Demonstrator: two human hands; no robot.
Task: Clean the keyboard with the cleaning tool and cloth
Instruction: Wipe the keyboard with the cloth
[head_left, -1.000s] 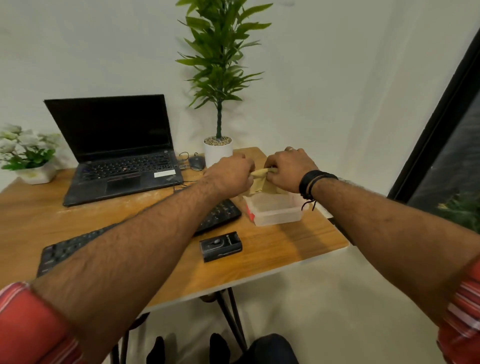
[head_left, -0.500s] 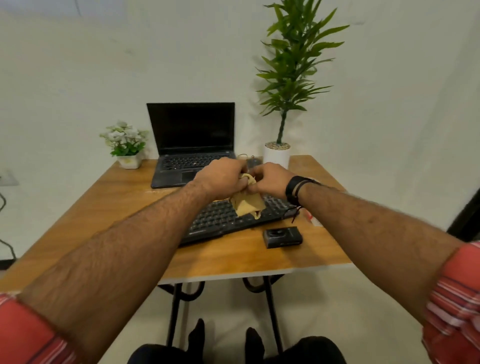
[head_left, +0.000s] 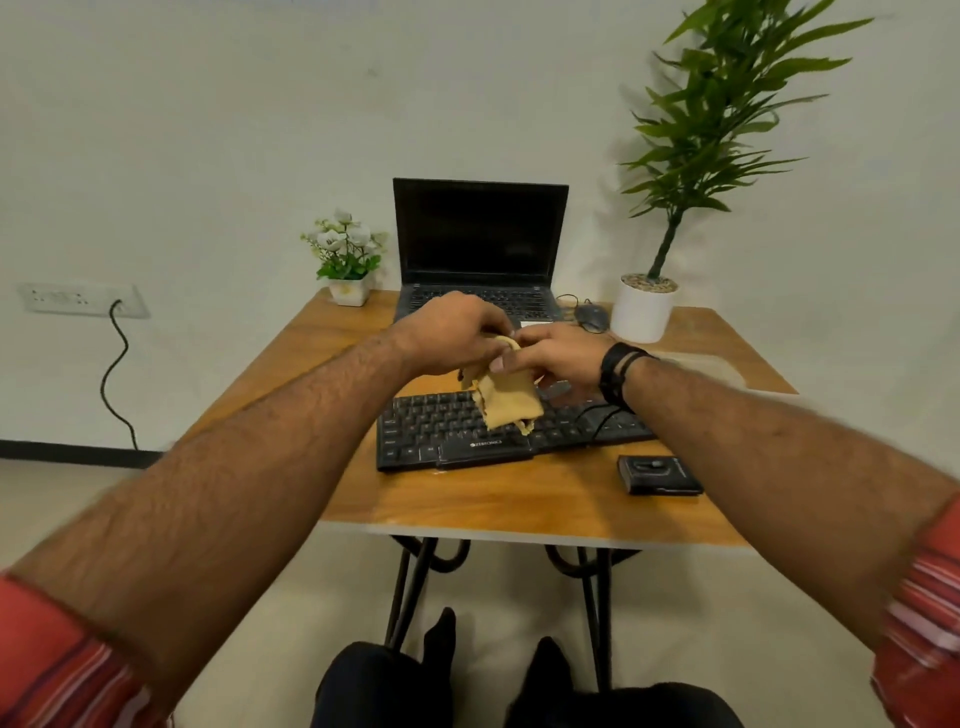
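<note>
Both holding one soft, floppy tan cloth (head_left: 506, 400): left hand (head_left: 452, 332) and right hand (head_left: 558, 356) pinching its top, close together. Hanging right over the flat black plastic keyboard (head_left: 441, 428), maybe touching the bumpy keys. Lying long from left to right, just below both hands. Small black box (head_left: 658, 474) near the right arm.

White wall (head_left: 208, 130), wall socket (head_left: 83, 300), beige floor (head_left: 260, 597), wooden desk (head_left: 519, 499)

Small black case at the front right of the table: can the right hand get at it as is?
Probably not yet: the right hand and left hand both hold the cloth. Nothing covers the black case itself.
</note>
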